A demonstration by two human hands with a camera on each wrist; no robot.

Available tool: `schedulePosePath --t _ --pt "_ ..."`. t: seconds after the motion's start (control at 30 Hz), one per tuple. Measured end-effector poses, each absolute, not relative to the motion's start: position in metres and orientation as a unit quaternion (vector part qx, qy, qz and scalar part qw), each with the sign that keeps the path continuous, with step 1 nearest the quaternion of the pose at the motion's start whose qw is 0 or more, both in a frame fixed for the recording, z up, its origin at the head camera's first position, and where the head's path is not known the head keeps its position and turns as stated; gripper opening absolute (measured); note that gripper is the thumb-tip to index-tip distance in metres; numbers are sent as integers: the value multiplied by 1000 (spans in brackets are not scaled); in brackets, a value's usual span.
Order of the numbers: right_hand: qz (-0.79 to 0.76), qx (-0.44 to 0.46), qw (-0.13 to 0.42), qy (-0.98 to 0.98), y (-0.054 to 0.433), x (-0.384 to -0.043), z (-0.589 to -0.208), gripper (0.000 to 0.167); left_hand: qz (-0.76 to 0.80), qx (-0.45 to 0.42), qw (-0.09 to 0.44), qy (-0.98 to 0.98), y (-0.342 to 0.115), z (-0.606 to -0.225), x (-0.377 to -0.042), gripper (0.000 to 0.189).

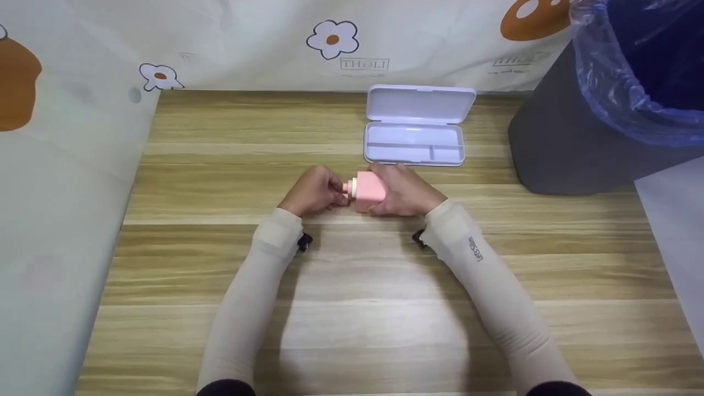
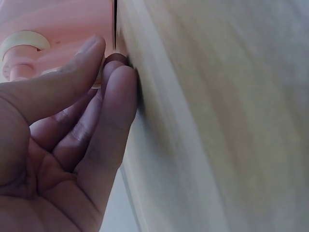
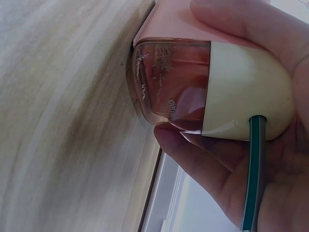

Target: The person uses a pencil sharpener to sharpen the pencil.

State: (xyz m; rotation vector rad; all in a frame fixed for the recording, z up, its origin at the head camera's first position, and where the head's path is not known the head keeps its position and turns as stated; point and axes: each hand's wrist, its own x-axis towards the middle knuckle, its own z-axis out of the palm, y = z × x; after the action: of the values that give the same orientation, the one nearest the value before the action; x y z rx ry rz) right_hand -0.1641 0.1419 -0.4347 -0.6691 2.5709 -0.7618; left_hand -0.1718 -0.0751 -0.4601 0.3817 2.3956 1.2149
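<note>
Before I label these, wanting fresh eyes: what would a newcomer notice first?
Probably the pink sharpener at the head view's centre, gripped by the right hand, the left hand at its crank end. Next come the open lilac case beyond it and the big grey bin at upper right. In the right wrist view, a green pencil stands out against the sharpener's cream end.

The person's left arm (image 1: 239, 313) and right arm (image 1: 495, 286), both in pale sleeves, stretch forward and lean inward, so the hands nearly meet. The left hand (image 1: 315, 192) is curled, with its thumb (image 2: 65, 94) and fingertips drawn close together in a pinch. The right hand (image 1: 404, 190) faces it in a wider grip, thumb (image 3: 251, 21) on the near side and fingers (image 3: 193, 154) opposite, wrist turned inward.
</note>
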Motion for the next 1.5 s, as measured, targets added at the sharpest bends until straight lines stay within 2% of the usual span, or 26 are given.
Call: schedulePosePath --t 0.27,0.43,0.73,1.0,1.5 --pt "-277 -262 165 910 141 -166 -437 67 431 143 174 874 -76 -459 -178 8" --pt "-282 -251 177 909 143 -163 -435 76 460 135 158 863 -72 -461 -180 9" --pt "-280 -246 186 909 143 -161 -436 73 451 110 129 876 -69 -457 -179 11" --pt "-285 -241 188 909 144 -162 -435 75 455 104 87 880 -68 -429 -184 11" --pt "-279 -250 178 910 143 -163 -435 71 467 152 72 868 -77 -402 -162 8"
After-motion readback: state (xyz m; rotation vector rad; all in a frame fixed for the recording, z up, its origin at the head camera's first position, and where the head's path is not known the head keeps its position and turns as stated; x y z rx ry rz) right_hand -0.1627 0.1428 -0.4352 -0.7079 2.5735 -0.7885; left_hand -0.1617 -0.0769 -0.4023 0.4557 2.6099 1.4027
